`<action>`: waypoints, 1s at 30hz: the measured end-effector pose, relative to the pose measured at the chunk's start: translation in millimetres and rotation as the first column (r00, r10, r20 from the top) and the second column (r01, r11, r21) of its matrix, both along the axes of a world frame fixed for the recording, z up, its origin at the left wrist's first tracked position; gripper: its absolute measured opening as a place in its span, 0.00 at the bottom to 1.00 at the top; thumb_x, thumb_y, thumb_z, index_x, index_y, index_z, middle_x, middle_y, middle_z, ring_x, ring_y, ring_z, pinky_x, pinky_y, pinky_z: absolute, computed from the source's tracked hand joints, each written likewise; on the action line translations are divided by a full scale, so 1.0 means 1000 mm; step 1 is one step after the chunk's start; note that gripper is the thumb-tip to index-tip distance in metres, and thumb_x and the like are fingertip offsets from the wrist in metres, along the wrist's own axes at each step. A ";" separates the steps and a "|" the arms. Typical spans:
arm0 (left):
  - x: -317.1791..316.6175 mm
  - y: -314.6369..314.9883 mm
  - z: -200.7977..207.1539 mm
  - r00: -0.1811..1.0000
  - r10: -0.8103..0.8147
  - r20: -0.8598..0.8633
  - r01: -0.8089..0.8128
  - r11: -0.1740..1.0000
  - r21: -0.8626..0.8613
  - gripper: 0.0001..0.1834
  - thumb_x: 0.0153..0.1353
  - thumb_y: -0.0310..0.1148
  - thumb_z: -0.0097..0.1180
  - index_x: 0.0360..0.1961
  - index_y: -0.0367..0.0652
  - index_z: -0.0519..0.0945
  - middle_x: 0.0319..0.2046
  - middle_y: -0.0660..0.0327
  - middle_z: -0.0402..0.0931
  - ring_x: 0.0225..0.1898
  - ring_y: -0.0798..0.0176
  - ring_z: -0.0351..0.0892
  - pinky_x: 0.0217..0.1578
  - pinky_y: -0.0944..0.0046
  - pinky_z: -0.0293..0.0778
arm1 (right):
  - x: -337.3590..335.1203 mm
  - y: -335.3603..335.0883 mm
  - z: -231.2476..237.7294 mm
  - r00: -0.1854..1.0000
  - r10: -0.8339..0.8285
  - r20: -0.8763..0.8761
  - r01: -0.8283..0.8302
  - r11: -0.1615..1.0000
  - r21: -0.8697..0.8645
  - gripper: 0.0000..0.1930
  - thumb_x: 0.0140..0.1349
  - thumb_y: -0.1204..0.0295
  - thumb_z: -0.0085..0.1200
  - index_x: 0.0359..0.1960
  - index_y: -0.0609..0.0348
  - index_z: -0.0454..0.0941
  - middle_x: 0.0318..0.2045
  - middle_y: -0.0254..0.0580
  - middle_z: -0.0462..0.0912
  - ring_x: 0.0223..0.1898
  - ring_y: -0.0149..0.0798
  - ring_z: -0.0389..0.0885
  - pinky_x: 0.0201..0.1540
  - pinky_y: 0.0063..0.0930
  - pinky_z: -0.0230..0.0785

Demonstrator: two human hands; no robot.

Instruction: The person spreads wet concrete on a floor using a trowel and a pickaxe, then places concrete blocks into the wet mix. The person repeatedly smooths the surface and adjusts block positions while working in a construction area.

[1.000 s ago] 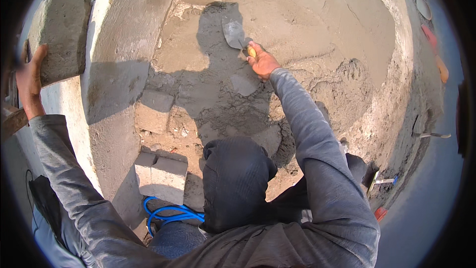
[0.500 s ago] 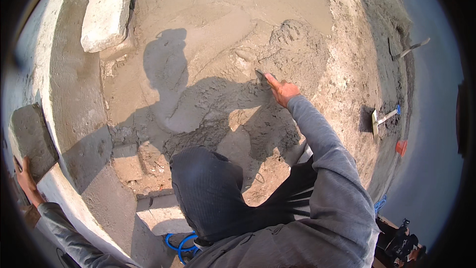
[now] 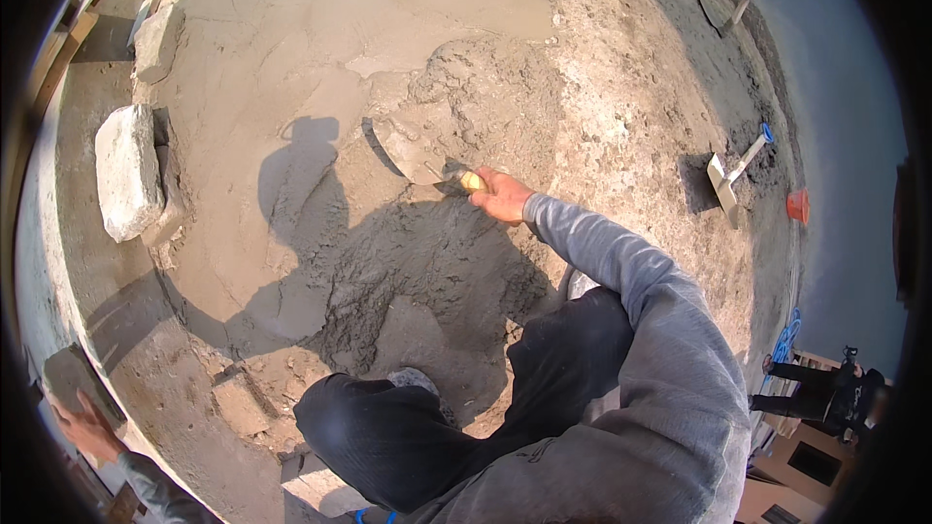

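Note:
My right hand [image 3: 503, 196] is closed round the yellowish handle of a trowel [image 3: 410, 155]. The trowel's blade carries wet grey mortar and stands just above the rough mortar heap [image 3: 466, 87]. At the lower left, my left hand [image 3: 89, 427] rests with fingers stretched out against a grey block [image 3: 83, 383] on the wall's edge. Beneath and in front of me spreads a bed of wet mortar [image 3: 243, 49], smooth at the far side and lumpy near my feet.
A pale stone block [image 3: 128, 173] lies on the left wall [image 3: 83, 204], with a smaller block [image 3: 157, 44] beyond it. On the right are a shovel [image 3: 726, 175], another long-handled tool [image 3: 748, 0] and an orange bucket [image 3: 797, 206]. A person [image 3: 825, 390] stands at the lower right.
My view has shifted, so the scene sits differently. The trowel, seen edge-on before, now shows its mortar-covered blade. My left hand remains at the grey block.

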State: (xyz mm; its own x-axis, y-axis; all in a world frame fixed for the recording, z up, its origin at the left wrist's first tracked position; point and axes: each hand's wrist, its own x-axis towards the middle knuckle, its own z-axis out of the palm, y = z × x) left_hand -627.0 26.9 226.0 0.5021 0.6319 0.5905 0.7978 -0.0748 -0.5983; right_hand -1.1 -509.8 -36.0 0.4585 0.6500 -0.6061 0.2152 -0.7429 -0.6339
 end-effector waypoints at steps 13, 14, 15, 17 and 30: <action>0.250 -0.189 -0.041 0.882 -0.424 0.204 0.468 0.839 -0.278 0.39 0.53 0.27 0.60 0.68 0.50 0.62 0.65 0.49 0.60 0.66 0.45 0.59 0.64 0.49 0.58 | 0.129 -0.097 -0.041 0.441 -0.783 -0.438 0.897 0.388 0.209 0.19 0.67 0.55 0.49 0.44 0.60 0.68 0.23 0.35 0.72 0.13 0.28 0.69 0.12 0.26 0.67; 0.247 -0.195 -0.042 0.889 -0.411 0.200 0.453 0.854 -0.257 0.39 0.53 0.27 0.60 0.68 0.50 0.62 0.65 0.49 0.60 0.66 0.45 0.59 0.64 0.49 0.58 | 0.125 -0.088 -0.035 0.525 -0.698 -0.487 0.848 0.481 0.224 0.16 0.68 0.56 0.48 0.43 0.56 0.66 0.23 0.34 0.70 0.14 0.27 0.70 0.12 0.25 0.68; 0.254 -0.205 -0.051 0.881 -0.411 0.235 0.467 0.835 -0.290 0.39 0.53 0.27 0.60 0.68 0.50 0.62 0.65 0.49 0.60 0.66 0.45 0.59 0.64 0.49 0.58 | 0.116 -0.069 -0.027 0.654 -0.497 -0.570 0.713 0.657 0.246 0.16 0.69 0.57 0.47 0.45 0.56 0.66 0.23 0.33 0.70 0.15 0.26 0.71 0.13 0.24 0.67; 0.288 -0.229 -0.084 0.860 -0.404 0.313 0.501 0.784 -0.366 0.38 0.53 0.27 0.60 0.67 0.50 0.63 0.65 0.49 0.60 0.65 0.45 0.59 0.64 0.49 0.58 | 0.087 -0.015 -0.018 0.744 -0.205 -0.635 0.472 0.835 0.283 0.16 0.68 0.58 0.49 0.44 0.58 0.67 0.23 0.33 0.71 0.16 0.26 0.71 0.13 0.22 0.65; 0.153 -0.378 -0.042 0.980 0.081 0.183 0.011 0.890 -0.456 0.38 0.52 0.22 0.57 0.67 0.45 0.62 0.64 0.49 0.61 0.64 0.44 0.60 0.63 0.52 0.59 | 0.176 -0.114 -0.057 0.702 -0.609 -0.370 0.712 0.628 0.316 0.24 0.66 0.62 0.52 0.61 0.56 0.63 0.28 0.44 0.76 0.17 0.34 0.76 0.15 0.30 0.69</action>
State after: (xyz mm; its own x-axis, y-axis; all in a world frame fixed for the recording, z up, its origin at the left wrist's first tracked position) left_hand -473.6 -351.1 183.7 0.3811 0.8682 0.3178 0.9004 -0.2704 -0.3409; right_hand 175.1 -624.1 -92.9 0.7600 0.4224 -0.4939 -0.4028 -0.2903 -0.8681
